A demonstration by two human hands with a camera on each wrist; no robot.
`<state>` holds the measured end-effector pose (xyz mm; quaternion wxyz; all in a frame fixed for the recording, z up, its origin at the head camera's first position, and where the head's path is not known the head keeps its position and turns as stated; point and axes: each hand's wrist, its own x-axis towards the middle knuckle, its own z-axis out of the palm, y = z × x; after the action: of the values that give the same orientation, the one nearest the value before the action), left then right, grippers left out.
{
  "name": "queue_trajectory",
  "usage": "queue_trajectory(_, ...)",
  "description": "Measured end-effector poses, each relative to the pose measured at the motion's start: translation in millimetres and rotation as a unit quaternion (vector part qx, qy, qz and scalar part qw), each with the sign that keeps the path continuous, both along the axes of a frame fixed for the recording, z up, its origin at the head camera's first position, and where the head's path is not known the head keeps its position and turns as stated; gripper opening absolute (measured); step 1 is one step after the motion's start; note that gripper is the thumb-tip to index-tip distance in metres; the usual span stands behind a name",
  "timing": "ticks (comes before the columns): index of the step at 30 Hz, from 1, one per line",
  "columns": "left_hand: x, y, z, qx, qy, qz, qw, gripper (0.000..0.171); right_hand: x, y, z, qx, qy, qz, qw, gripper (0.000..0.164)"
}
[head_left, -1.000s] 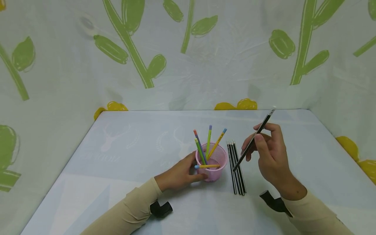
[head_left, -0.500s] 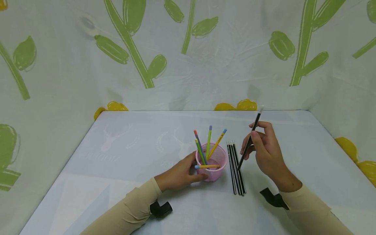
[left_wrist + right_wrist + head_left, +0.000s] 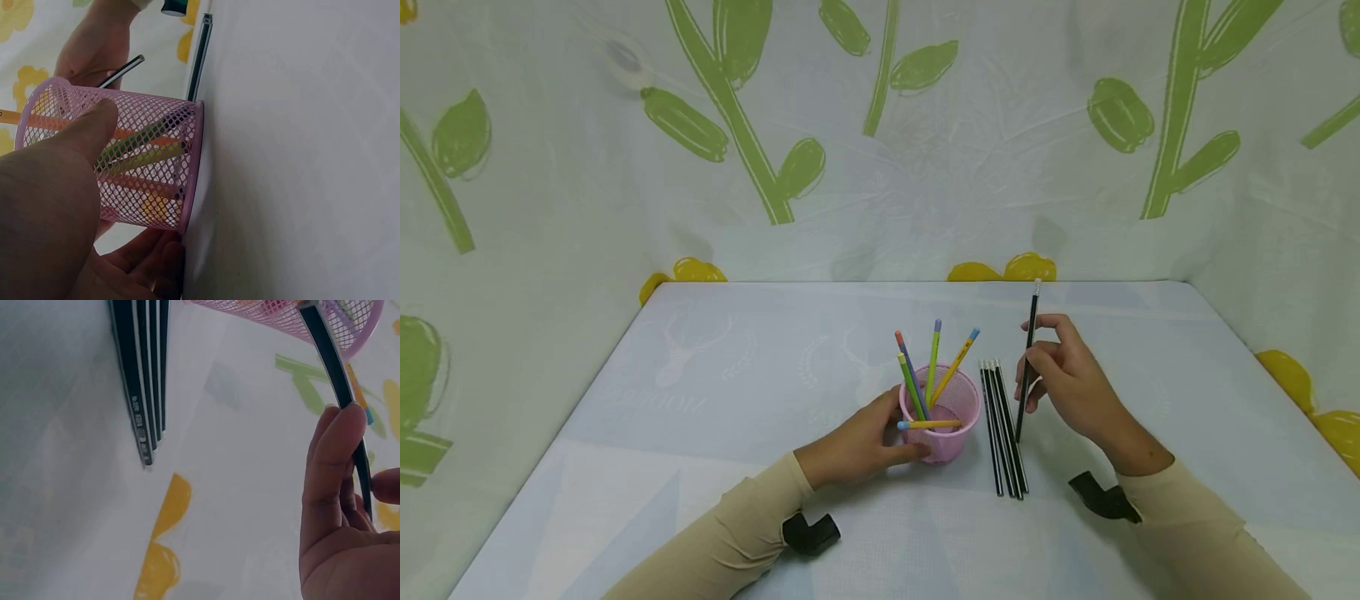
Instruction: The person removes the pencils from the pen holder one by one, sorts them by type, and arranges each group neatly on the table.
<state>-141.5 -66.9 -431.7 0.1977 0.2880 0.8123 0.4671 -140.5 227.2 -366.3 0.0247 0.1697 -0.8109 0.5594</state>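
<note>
Across the pale tabletop (image 3: 865,542), my head view has the left hand (image 3: 865,442) gripping the pink mesh cup (image 3: 946,450), the right hand (image 3: 1075,387) pinching a black pencil (image 3: 1033,308) near the black pencil row (image 3: 1005,408); a slack pinch could drop it. Left wrist adds coloured barrels (image 3: 137,139) through mesh; only right wrist shows lettering (image 3: 138,417).

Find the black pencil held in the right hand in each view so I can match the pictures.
Head: right of centre, the held pencil stands nearly upright in the right hand.
Left wrist: upper left, only one end of the held pencil shows.
Right wrist: the held pencil slants down the upper right.
Shared landmark: the pink mesh cup, also left of centre in left wrist and cut off at right wrist's top edge.
</note>
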Motion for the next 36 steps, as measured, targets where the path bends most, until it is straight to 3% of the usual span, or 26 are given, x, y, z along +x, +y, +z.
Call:
queue_trajectory(18,-1.0,-0.4,-1.7,-0.003,-0.003,0.002,1.0,0.08,-11.6,9.3,-11.9,0.078,-0.122,-0.025,0.989,0.047)
queue_trajectory(36,-0.4,-0.6,-0.7,-0.001,-0.001,0.003,1.0,0.08,-16.4,12.3,-16.0,0.125,-0.16,-0.016,0.979,0.063)
